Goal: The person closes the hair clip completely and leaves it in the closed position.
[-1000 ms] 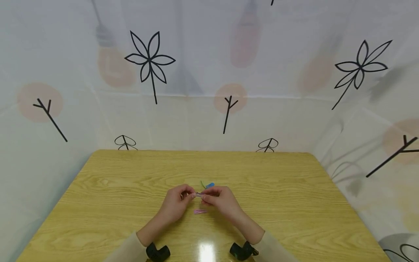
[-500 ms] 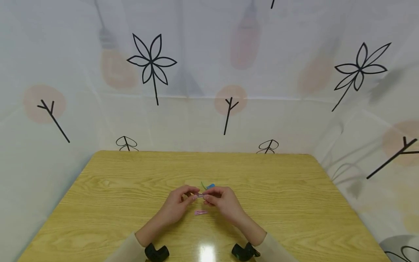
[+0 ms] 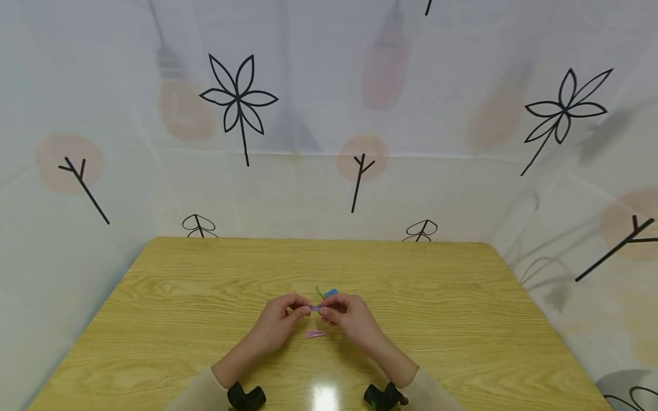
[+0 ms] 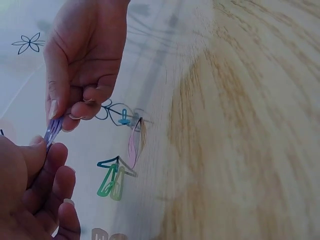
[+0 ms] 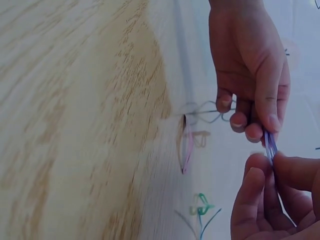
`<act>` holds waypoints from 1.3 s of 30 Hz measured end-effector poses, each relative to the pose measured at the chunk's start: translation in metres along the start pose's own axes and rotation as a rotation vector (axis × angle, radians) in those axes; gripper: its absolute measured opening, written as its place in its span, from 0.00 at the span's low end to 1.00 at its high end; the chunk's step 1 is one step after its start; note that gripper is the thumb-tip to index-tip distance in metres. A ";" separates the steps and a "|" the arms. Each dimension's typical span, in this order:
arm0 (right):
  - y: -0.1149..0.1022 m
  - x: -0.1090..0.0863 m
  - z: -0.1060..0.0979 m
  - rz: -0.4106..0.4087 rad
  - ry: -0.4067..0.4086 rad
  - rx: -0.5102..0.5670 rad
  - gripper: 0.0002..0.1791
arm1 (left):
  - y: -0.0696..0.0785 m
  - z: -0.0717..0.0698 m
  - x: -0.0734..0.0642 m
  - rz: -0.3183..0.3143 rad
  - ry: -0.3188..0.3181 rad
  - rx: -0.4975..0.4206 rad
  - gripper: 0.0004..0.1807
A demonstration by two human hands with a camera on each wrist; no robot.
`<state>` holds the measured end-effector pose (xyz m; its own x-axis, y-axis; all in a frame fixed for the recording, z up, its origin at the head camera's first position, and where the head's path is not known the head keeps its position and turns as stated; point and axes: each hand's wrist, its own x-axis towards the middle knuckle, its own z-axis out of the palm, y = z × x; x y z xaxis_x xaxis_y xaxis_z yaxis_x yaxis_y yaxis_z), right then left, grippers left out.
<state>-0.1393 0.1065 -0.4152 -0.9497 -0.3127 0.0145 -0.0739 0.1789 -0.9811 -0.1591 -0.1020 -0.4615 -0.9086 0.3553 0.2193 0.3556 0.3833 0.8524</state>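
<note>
A purple snap hair clip (image 3: pixel 316 309) is held up between both hands above the table. My left hand (image 3: pixel 279 321) pinches one end between thumb and fingertips, and my right hand (image 3: pixel 354 321) pinches the other end the same way. The left wrist view shows slits along the purple hair clip (image 4: pixel 53 131) where it spans the two thumbs. Its ends are hidden under the fingers. Just nearer than the hands, a pink hair clip (image 3: pixel 315 334) lies on the wooden table.
Beyond the right fingertips lie a blue hair clip (image 3: pixel 331 293) and a thin green clip (image 3: pixel 320 292). In the left wrist view, green clips (image 4: pixel 106 185) appear in a group beside the pink one. A white printed cloth (image 3: pixel 319 188) hangs behind the wooden table (image 3: pixel 180 308).
The purple hair clip has turned slightly between the fingers and now looks like a flatter, more solid purple strip. Both hands keep their pinch, nearly in place.
</note>
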 end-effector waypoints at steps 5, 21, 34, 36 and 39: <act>-0.005 -0.003 0.002 -0.011 0.002 -0.060 0.07 | 0.002 -0.001 -0.001 -0.009 -0.009 0.002 0.06; 0.034 0.011 -0.002 -0.029 -0.046 -0.087 0.06 | 0.003 -0.003 -0.002 0.002 -0.038 -0.031 0.08; 0.028 0.007 0.000 -0.029 -0.061 -0.073 0.07 | 0.001 -0.002 -0.001 -0.001 -0.066 -0.107 0.08; 0.025 0.006 0.000 -0.028 -0.063 -0.085 0.06 | 0.001 -0.002 -0.001 -0.001 -0.071 -0.117 0.08; 0.024 0.006 0.000 -0.031 -0.068 -0.096 0.06 | 0.000 -0.002 -0.001 0.002 -0.081 -0.127 0.08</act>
<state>-0.1469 0.1090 -0.4385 -0.9241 -0.3812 0.0278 -0.1344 0.2560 -0.9573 -0.1587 -0.1040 -0.4609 -0.8857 0.4252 0.1862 0.3218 0.2733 0.9065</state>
